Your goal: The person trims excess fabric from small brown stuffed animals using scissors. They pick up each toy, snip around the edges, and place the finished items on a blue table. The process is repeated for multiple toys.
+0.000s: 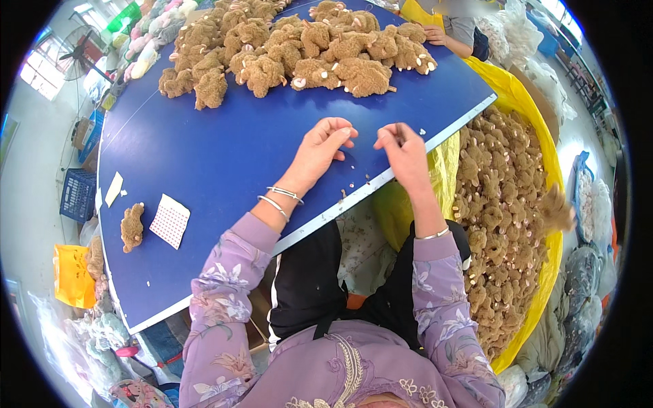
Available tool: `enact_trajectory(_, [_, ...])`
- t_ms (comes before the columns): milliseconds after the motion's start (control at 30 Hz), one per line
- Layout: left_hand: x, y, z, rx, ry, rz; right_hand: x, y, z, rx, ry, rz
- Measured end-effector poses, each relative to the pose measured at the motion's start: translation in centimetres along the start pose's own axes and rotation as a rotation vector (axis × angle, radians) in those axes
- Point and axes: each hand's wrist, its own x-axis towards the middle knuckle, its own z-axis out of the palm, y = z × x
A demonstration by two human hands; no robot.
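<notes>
My left hand (328, 144) is over the blue table, its fingers curled and the thumb close to the fingertips. Facing it across a small gap, my right hand (403, 151) is also curled, thumb against the forefinger. Whatever either hand may pinch is too small or hidden to make out. Beyond them lies a heap of brown plush toys (364, 73). To the right, a blurred brown plush toy (556, 209) shows at the rim of a yellow bag (552, 153), apart from both hands.
The blue table (224, 156) has a pale edge close to my body. On its left lie a single plush toy (132, 228) and a dotted sheet (169, 221). Many small plush toys (500, 224) fill the bag. Another person's hand (435, 35) touches the far right side.
</notes>
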Motion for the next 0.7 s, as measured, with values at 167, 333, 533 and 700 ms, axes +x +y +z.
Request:
enact_trajectory(167, [1.8, 2.8, -7.6, 0.22, 0.298, 0.172, 0.7, 0.3, 1.0, 0.037, -0.065, -0.04])
enact_trajectory(333, [4.0, 7.0, -23.6, 0.613, 0.854, 0.581, 1.1, 0.0, 0.9, 0.055, -0.091, 0.03])
enact_trajectory(533, [4.0, 6.8, -44.8, 0.705, 1.359, 0.527, 0.5, 0.2, 1.4, 0.004, -0.011, 0.023])
enact_trajectory(700, [8.2, 5.6, -49.4, 0.54, 1.309, 0.561, -0.3, 0.7, 1.3, -0.028, 0.057, 0.013])
